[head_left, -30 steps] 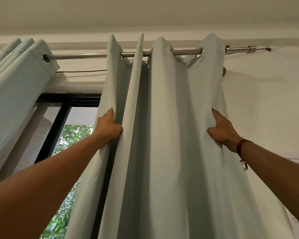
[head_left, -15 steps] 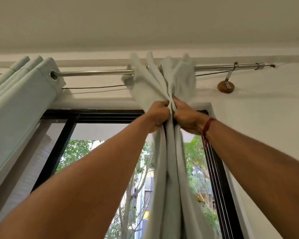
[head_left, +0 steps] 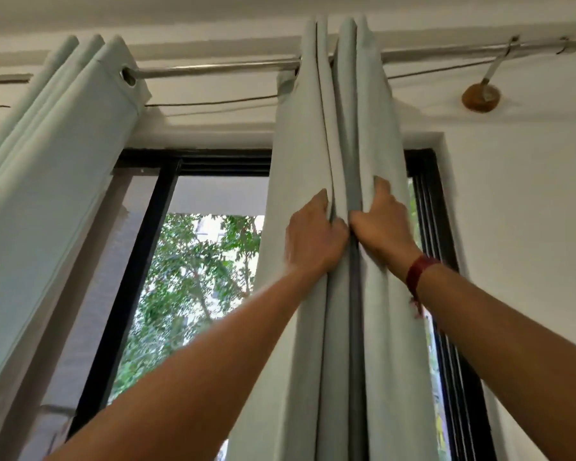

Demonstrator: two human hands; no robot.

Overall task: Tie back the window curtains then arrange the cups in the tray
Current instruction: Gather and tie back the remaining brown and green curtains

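Gathered curtain [head_left: 290,168] hangs on the rod [head_left: 220,66], bunched into tight vertical folds right of the rod's middle and short of the rod's wall bracket [head_left: 481,98].

Both hands are on it, well below the rod:
- Left hand [head_left: 313,241] grips the left-side folds. Fingers are curled into a pleat, thumb lying up along the fabric.
- Right hand [head_left: 383,224] grips the right-side folds the same way, thumb pointing up toward the rod.
- Knuckles meet at a dark central fold. Can't tell if they actually touch.
- Red wristband [head_left: 418,274] on the right wrist.

Second curtain [head_left: 47,161] is stacked toward the rod's left end, one eyelet visible on the rod, no hand on it. A bare stretch of rod separates the two curtains.

Thin wire [head_left: 213,103] runs just below the rod along the wall. Black window frame [head_left: 137,261] sits below the rod, its right side partly covered by the gathered curtain. Green trees [head_left: 197,277] show through the glass.
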